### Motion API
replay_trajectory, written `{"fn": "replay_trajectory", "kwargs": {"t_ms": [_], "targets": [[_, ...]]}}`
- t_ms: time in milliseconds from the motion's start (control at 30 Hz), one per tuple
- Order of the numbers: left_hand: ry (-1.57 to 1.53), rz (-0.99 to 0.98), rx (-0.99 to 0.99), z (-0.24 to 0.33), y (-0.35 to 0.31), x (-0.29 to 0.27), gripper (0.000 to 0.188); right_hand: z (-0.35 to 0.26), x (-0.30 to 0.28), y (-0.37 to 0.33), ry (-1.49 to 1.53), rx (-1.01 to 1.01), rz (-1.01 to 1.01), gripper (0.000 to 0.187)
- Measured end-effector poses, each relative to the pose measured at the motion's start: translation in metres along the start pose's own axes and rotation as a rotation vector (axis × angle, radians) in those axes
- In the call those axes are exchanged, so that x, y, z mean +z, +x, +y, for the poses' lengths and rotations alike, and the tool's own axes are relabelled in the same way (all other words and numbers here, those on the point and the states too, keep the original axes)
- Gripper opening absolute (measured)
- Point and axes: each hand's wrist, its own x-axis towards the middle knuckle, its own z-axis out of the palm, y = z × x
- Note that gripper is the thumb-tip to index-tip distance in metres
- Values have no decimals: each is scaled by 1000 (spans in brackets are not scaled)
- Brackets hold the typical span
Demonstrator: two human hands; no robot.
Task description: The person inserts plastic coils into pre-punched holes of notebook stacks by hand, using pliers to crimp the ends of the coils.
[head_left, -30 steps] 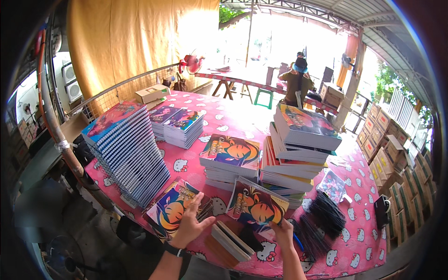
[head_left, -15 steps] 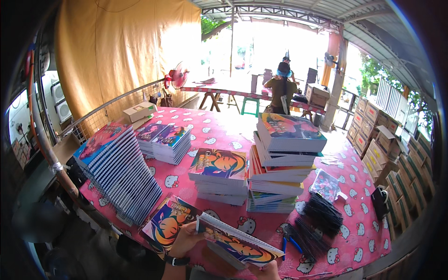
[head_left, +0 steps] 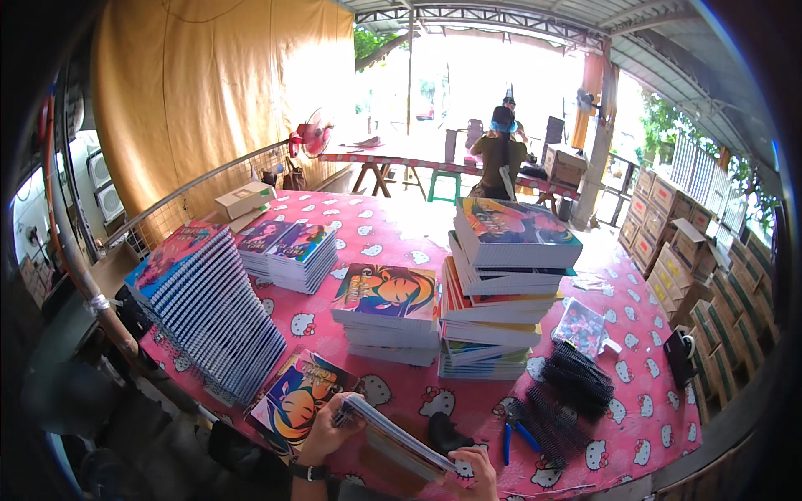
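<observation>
Clamps a book (head_left: 401,431) edge-on in the grip of left hand (head_left: 329,432) and right hand (head_left: 477,469), one at each end, above the near edge of the desk (head_left: 643,427). Has blue-handled pliers (head_left: 525,432) and black binding coils (head_left: 576,386) to the right, spiral-bound books (head_left: 219,305) stacked along the left edge, a cardboard box (head_left: 244,199) by the far-left corner.

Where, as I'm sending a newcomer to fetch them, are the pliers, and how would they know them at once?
On the pink patterned table, find the black coils heaped at the near right. At their left edge, beyond the person's right hand, lie the pliers; two blue handles spread in a V set them apart from the coils.
</observation>
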Motion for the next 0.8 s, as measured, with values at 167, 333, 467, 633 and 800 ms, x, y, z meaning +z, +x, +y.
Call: {"fn": "replay_trajectory", "kwargs": {"t_ms": [167, 333, 467, 633, 800], "targets": [[43, 94, -42, 0, -9, 8, 39, -67, 14, 25, 435, 191, 41, 38], [-52, 89, -110, -29, -13, 9, 42, -57, 17, 27, 400, 290, 25, 33], [-226, 101, -147, -20, -15, 29, 42, -48, 5, 25, 178, 372, 43, 39], [-210, 303, 47, 3, -5, 41, 33, -35, 22, 24, 350, 225, 245, 18], [-382, 502, -18, -10, 2, 58, 23, -32, 2, 36, 438, 285, 114, 11]]}}
